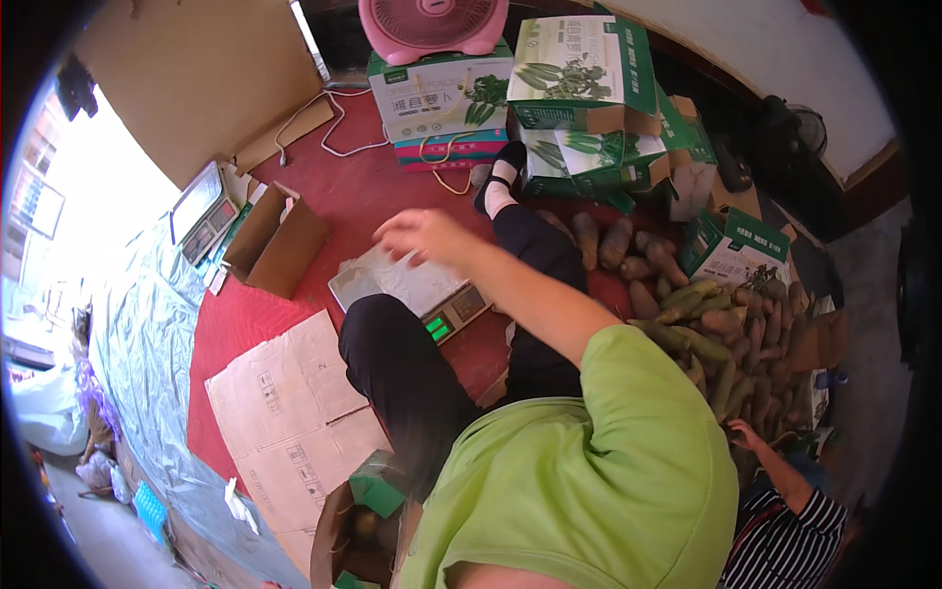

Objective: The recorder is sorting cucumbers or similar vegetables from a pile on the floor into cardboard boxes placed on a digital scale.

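Note:
My right hand (424,237) reaches across my body and hovers above the weighing platform of a digital scale (397,285). Its fingers are apart, slightly blurred, and nothing shows in them. A sheet of clear plastic seems to cover the platform, and the scale's display (438,328) glows green between my knees. Below my left sleeve only a bit of skin shows; my left hand is outside the picture. Beside my left hip stands an open carton (332,530) with green flaps and some round-ended produce inside.
Long green and brownish radishes (726,339) lie heaped at my right. Green-white cartons (579,74) are stacked ahead, beside a pink fan (432,25) on another box. An open brown box (278,240), a second scale (204,211) and flattened cardboard (294,393) are left. A co-worker's hand (748,435) touches the heap.

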The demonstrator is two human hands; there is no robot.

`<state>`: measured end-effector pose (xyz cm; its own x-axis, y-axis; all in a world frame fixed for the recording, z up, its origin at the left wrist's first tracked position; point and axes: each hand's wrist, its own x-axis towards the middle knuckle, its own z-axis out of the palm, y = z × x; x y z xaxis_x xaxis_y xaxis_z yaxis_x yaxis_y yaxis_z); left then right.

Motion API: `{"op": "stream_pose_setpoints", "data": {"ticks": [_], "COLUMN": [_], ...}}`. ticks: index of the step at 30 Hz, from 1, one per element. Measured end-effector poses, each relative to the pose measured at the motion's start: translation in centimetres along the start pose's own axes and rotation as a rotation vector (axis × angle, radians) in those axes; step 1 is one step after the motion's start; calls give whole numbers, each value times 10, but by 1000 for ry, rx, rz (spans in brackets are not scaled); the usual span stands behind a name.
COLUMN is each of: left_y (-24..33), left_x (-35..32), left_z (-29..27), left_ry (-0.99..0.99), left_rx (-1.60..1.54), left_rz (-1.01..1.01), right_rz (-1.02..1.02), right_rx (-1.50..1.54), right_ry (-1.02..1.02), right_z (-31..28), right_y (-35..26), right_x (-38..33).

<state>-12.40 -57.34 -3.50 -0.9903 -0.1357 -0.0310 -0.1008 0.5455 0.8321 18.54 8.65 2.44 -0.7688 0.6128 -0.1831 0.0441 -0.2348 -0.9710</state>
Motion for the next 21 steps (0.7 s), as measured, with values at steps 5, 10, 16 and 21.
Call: {"op": "stream_pose_setpoints", "data": {"ticks": [5,10,16,21], "left_y": [92,227,333,329], "left_x": [-26,-89,-214,-259], "left_z": [91,227,365,431], "left_ry": [-66,-414,-842,-1207], "left_rx": [-25,1,-206,-59], "left_rz": [263,709,891,1044], "right_rz": [-85,-116,-175,-136], "right_rx": [108,73,70,4], "right_ry": [443,887,1188,1278], "right_z": [-128,-228,-315,-360], "right_y": [9,18,23,15], "right_x": [-37,-75,-104,-100]}}
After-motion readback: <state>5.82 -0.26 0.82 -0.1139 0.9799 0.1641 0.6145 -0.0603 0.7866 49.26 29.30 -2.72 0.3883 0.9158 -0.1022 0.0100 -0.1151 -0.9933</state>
